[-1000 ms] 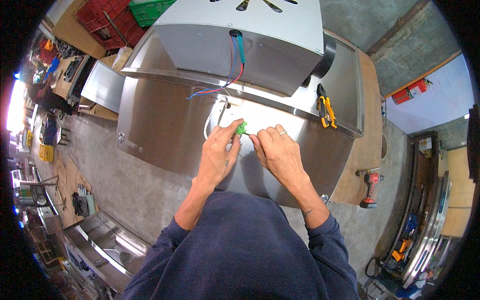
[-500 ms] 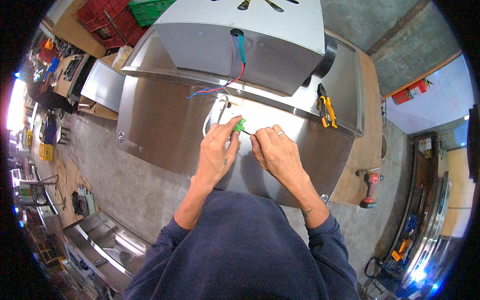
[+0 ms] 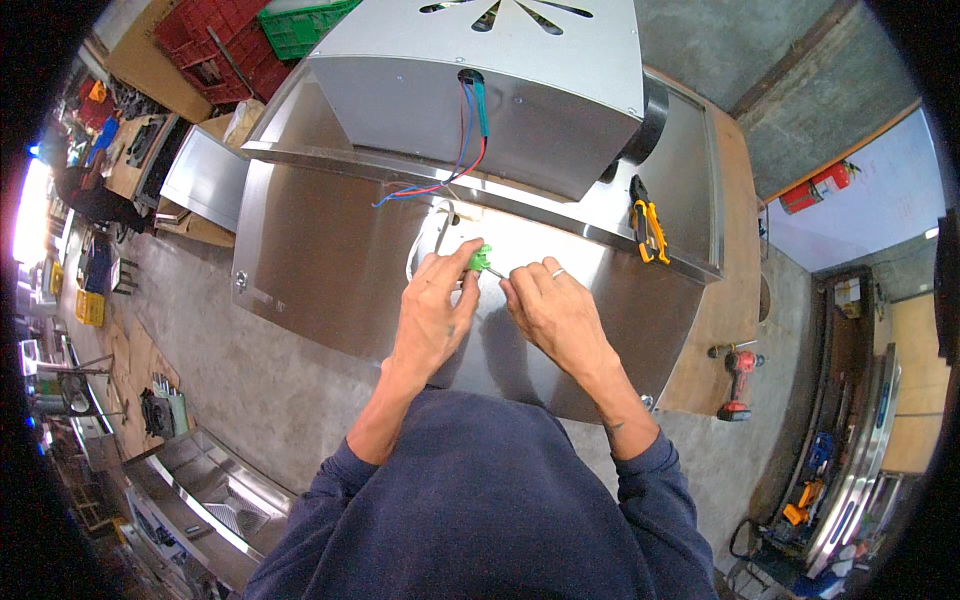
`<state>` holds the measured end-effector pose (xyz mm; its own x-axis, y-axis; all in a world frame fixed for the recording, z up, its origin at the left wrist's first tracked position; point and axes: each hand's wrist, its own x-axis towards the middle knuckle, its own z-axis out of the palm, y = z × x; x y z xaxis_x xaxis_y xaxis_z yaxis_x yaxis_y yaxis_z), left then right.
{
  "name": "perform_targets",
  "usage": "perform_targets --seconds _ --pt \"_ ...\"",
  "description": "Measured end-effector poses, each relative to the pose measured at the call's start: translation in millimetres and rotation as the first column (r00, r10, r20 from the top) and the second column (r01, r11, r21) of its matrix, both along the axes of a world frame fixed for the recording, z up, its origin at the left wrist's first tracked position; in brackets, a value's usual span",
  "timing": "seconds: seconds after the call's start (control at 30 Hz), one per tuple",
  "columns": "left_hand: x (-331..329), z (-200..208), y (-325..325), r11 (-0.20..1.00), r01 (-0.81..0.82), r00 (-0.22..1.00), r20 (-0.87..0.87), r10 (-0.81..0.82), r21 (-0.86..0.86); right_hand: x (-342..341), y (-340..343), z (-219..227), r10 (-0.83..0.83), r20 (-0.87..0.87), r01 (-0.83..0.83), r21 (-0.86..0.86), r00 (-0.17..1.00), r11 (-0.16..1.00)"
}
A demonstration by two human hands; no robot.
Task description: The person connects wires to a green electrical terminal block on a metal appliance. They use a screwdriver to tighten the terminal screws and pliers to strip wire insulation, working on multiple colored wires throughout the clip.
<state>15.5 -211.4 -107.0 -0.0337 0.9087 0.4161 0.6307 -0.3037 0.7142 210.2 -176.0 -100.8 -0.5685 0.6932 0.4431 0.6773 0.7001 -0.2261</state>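
Observation:
My left hand [image 3: 437, 305] pinches a small green terminal block [image 3: 481, 258] between thumb and fingertips, over the shiny steel panel [image 3: 310, 250]. From the right, my right hand [image 3: 555, 308] grips a thin screwdriver [image 3: 494, 271], its handle mostly hidden in the fingers. The screwdriver's tip meets the right side of the terminal block. Behind my left hand, a white cable [image 3: 413, 248] curves out of a hole in the panel. Farther back, red, blue and green-sleeved wires [image 3: 470, 150] hang from a hole in a steel box [image 3: 450, 115]; their loose ends lie on the panel.
Pliers with yellow-and-black handles [image 3: 650, 230] rest at the panel's right, by a raised steel edge. A red cordless drill [image 3: 739, 385] lies right of the wooden board [image 3: 735, 290]. Red [image 3: 215, 50] and green crates [image 3: 300, 28] stand far left; a steel sink [image 3: 225, 490] is lower left.
My view has shifted slightly, showing more of the box top. The screwdriver shaft is a little more visible and angled differently at the terminal block. Both hands keep their grips.

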Motion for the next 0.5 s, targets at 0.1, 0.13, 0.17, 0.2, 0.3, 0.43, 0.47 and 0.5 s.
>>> perform_targets --seconds 0.1,0.13,0.17,0.2,0.3,0.43,0.47,0.5 --pt "1.2 -2.5 1.9 0.999 0.018 0.999 -0.029 -0.017 0.044 3.5 -0.8 5.1 -0.013 0.025 0.013 0.008 1.0 1.0" --pt "2.2 -5.3 2.8 0.997 0.031 0.999 -0.043 -0.028 0.071 2.8 -1.4 8.1 -0.022 0.046 0.02 0.03 0.999 0.999" --pt "2.1 -7.2 2.9 0.998 0.031 0.998 -0.047 -0.028 0.054 1.1 -1.9 12.3 -0.031 0.066 0.028 0.052 0.997 0.998" --pt "1.3 -8.9 2.5 0.999 0.031 0.998 -0.051 -0.029 0.037 0.2 -2.6 16.0 -0.042 0.087 0.036 0.074 0.995 0.997" --pt "2.9 -7.4 2.0 1.0 0.025 0.999 -0.037 -0.025 -0.003 0.3 -5.7 23.7 -0.016 0.12 0.005 0.095 0.993 0.995" --pt "6.2 -0.3 3.4 0.998 0.035 0.998 0.061 -0.032 -0.045 7.4 -8.3 18.7 0.062 0.103 -0.069 0.063 0.993 0.996" --pt "6.2 -0.1 3.3 0.998 0.045 0.997 0.067 -0.041 -0.047 8.3 -9.1 19.6 0.065 0.088 -0.071 0.061 0.994 0.996" --pt "6.1 0.0 3.0 0.997 0.054 0.996 0.072 -0.051 -0.05 9.4 -9.6 20.0 0.068 0.073 -0.072 0.058 0.995 0.996"
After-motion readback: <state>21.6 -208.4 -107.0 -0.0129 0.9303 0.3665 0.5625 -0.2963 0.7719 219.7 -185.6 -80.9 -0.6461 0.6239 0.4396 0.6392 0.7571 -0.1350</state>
